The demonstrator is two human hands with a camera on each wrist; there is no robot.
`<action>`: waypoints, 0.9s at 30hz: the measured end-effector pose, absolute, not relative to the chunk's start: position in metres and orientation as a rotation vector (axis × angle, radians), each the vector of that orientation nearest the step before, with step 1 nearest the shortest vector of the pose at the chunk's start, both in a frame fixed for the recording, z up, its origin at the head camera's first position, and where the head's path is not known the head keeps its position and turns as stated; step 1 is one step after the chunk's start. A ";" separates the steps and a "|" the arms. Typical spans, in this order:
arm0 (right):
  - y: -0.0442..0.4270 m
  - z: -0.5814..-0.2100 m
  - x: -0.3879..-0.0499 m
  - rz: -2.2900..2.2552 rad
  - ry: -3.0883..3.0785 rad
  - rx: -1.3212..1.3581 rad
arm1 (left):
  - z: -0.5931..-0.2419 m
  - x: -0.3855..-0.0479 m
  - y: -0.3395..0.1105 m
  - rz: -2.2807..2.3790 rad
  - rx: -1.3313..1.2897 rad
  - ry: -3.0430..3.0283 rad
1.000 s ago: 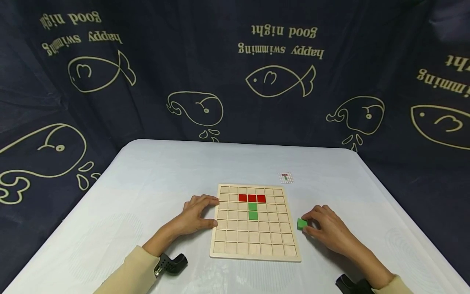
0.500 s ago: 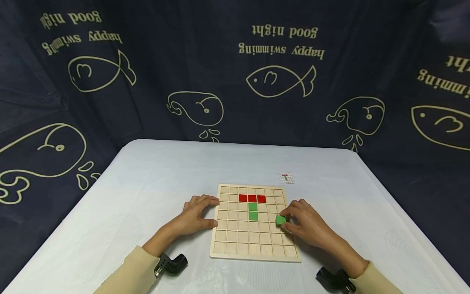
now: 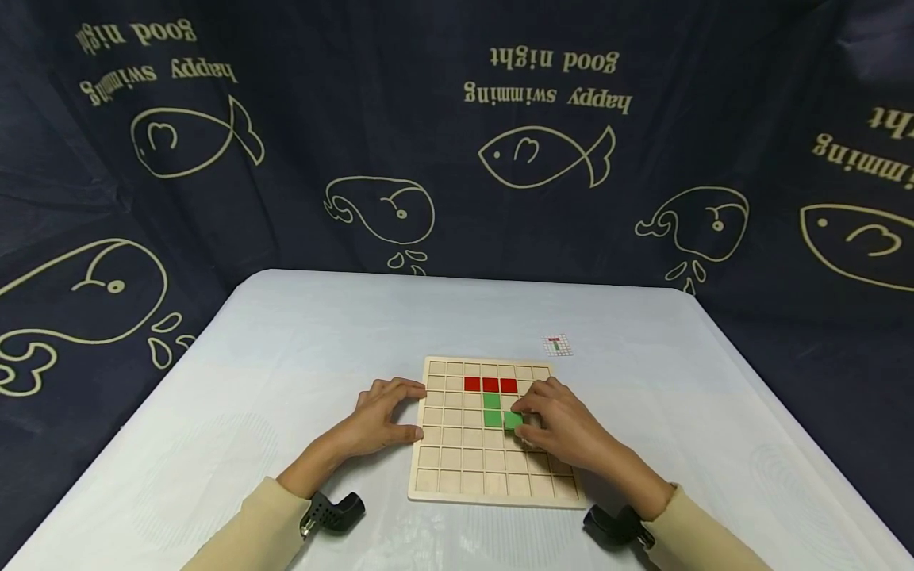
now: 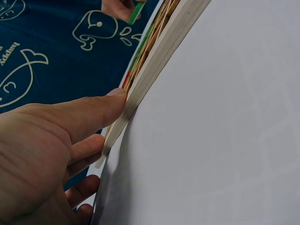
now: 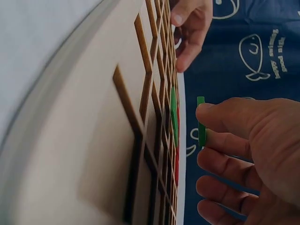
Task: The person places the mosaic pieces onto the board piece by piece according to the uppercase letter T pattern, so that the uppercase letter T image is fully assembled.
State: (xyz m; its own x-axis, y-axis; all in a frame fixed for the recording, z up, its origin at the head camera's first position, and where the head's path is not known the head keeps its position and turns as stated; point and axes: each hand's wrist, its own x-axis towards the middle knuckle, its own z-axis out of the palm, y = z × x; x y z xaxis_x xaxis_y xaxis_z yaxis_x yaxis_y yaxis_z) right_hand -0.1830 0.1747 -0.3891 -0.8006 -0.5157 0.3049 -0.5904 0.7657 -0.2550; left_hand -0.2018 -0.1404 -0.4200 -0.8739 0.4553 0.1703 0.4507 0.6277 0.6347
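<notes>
Over the wooden grid board [image 3: 450, 480], my right hand [image 3: 571, 428] pinches a green square tile [image 3: 512, 421] between thumb and fingers. The right wrist view shows that tile [image 5: 201, 121] edge-on, held off the board. At the board's left side, my left hand [image 3: 382, 416] rests with thumb and fingertips against the edge; the left wrist view shows its thumb [image 4: 105, 108] touching the rim. Three red tiles [image 3: 489, 385] lie in a row in the grid. Below the middle one, two green tiles [image 3: 492, 410] form a column.
A small card [image 3: 557, 345] printed with a red and green T pattern lies beyond the board's upper right corner. The white table [image 3: 321, 325] extends around the board. A dark curtain [image 3: 457, 230] with fish and whale drawings hangs behind it.
My right hand has carried the green tile leftward, from the table beside the board to above the grid, right of the lower green tile. The left hand stays in place.
</notes>
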 end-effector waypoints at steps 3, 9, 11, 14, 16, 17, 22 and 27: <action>0.169 -0.389 -0.184 0.511 -2.744 0.875 | -0.420 -0.202 -0.140 1.102 0.792 2.828; 0.162 -0.393 -0.184 0.492 -2.735 0.898 | -0.421 -0.202 -0.141 1.100 0.785 2.829; 0.160 -0.394 -0.184 0.485 -2.739 0.909 | -0.421 -0.202 -0.141 1.097 0.783 2.829; 0.157 -0.396 -0.183 0.483 -2.746 0.927 | -0.420 -0.202 -0.140 1.100 0.784 2.828; 0.156 -0.396 -0.182 0.488 -2.753 0.935 | -0.420 -0.202 -0.140 1.100 0.785 2.829; 0.155 -0.396 -0.182 0.487 -2.752 0.938 | -0.420 -0.202 -0.141 1.099 0.785 2.830; 0.152 -0.397 -0.181 0.487 -2.756 0.946 | -0.420 -0.202 -0.141 1.093 0.792 2.837; 0.152 -0.399 -0.180 0.476 -2.750 0.959 | -0.420 -0.202 -0.141 1.099 0.794 2.834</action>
